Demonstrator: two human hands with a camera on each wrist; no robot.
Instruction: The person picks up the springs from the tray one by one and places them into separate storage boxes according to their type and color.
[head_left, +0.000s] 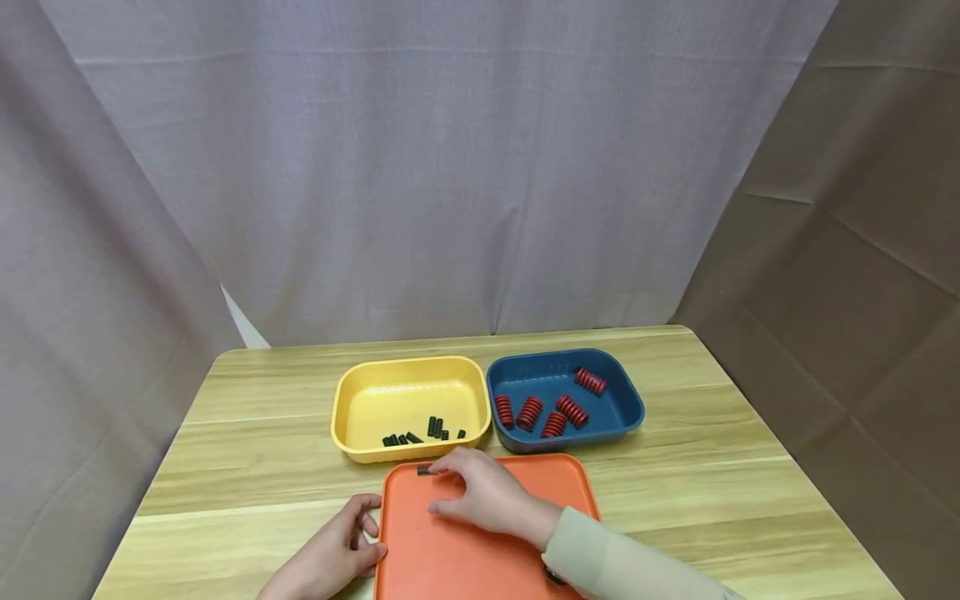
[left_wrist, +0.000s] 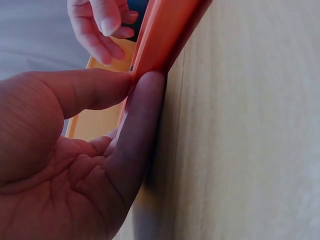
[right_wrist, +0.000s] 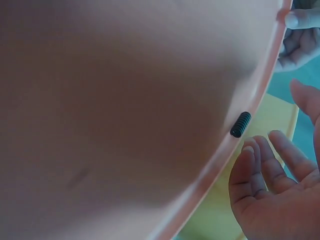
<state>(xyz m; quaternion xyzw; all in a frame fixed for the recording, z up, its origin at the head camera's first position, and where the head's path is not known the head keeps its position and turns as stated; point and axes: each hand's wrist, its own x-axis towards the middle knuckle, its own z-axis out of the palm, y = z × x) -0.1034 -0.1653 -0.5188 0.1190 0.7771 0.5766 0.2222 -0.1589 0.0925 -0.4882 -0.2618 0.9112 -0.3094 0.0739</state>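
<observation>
With thumb and fingers, my left hand [head_left: 333,546] grips the left rim of the orange tray [head_left: 450,575]; the left wrist view shows the thumb [left_wrist: 100,90] on the rim and a finger beneath it. My right hand [head_left: 487,496] hovers over the far part of the tray, thumb and fingers apart, holding nothing. A small dark coil spring [head_left: 424,471] lies along the tray's far edge, close to the right fingertips. In the right wrist view this spring [right_wrist: 241,124] sits against the raised rim. Another dark piece [head_left: 553,575] is partly hidden by the right sleeve.
Behind the tray stands a yellow bin [head_left: 375,404] with several small dark springs [head_left: 435,427]. Beside it on the right, a blue bin [head_left: 626,408] holds several larger red springs [head_left: 529,413]. Everything stands on a wooden table [head_left: 720,475] with curtains [head_left: 450,167] around it.
</observation>
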